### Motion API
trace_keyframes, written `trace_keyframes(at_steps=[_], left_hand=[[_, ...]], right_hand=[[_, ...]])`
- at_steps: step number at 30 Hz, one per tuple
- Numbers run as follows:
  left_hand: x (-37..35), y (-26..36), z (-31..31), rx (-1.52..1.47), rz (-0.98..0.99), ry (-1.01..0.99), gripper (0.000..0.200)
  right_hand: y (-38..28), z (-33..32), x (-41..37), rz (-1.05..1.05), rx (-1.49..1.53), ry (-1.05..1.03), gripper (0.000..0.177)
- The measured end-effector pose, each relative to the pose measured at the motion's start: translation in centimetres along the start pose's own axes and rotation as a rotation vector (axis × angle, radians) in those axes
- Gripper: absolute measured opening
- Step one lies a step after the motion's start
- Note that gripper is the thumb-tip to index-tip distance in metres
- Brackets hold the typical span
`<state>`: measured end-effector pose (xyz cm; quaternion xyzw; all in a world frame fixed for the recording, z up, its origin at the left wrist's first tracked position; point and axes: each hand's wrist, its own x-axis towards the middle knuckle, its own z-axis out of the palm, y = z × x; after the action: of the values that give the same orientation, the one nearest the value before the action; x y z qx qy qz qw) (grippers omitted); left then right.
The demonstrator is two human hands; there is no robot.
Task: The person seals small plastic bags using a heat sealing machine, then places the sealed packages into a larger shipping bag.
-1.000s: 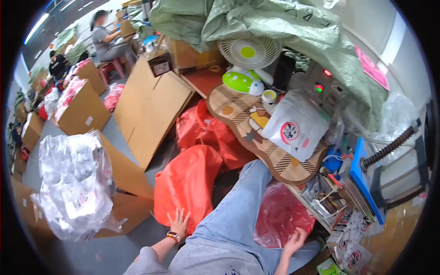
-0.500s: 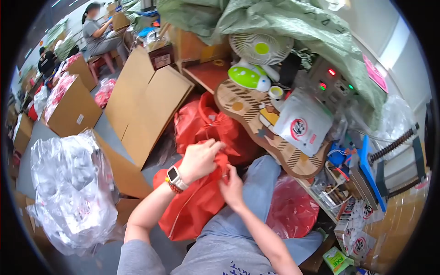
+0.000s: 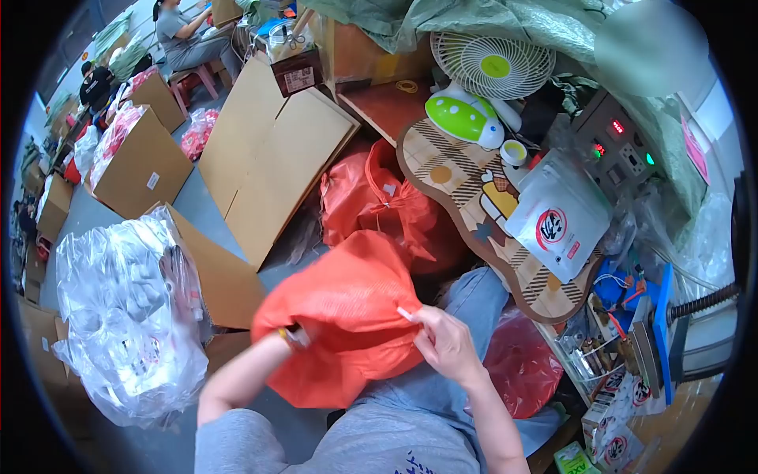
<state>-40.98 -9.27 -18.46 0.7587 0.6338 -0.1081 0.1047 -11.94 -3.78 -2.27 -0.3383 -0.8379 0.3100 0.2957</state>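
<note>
A red woven sack (image 3: 339,276) hangs over my lap with its mouth gaping toward me. My left hand (image 3: 306,332) reaches into that opening; the wristband (image 3: 294,337) shows at the rim, while the fingers are hidden inside. At the right edge of the mouth, my right hand (image 3: 448,341) pinches the sack's rim, and a small white strip (image 3: 407,314) sticks out by the fingertips. Just beyond the sack lies a second red bag (image 3: 371,197), gathered and tied at its top.
A scalloped wooden board (image 3: 462,186) at the right carries a green ladybird-shaped fan (image 3: 466,118) and a printed white pouch (image 3: 560,217). A cardboard box (image 3: 221,276) with clear plastic-wrapped goods (image 3: 126,324) stands left. Flattened cardboard (image 3: 268,158) leans ahead. A person (image 3: 185,35) sits far left.
The sack's gathered top has been spread into a wide mouth. My left hand has gone inside it, and my right hand has moved right with the rim. The view has shifted slightly.
</note>
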Motion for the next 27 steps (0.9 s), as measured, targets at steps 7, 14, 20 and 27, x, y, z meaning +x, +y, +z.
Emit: trace_keyframes(at_steps=[7,14,20,27], left_hand=[[5.6,-8.4,-10.6,-0.204,-0.116,0.243,0.013],[16.8,3.3,-3.5,-0.387,0.19,-0.074,0.016],[24.7,2.4,5.5,-0.367,-0.093,-0.141,0.019],[31.8,0.4,13.2,-0.32,-0.303,-0.206,0.022]], right_hand=[[-0.2,-0.6,2.0,-0.129,0.055,-0.122,0.041],[0.4,-2.5,5.3,0.136,-0.017,0.028,0.038],[1.9,-2.9,6.4,0.087,-0.042,0.017,0.039],[2.4,-3.0,8.0,0.01,0.087,0.002,0.011]])
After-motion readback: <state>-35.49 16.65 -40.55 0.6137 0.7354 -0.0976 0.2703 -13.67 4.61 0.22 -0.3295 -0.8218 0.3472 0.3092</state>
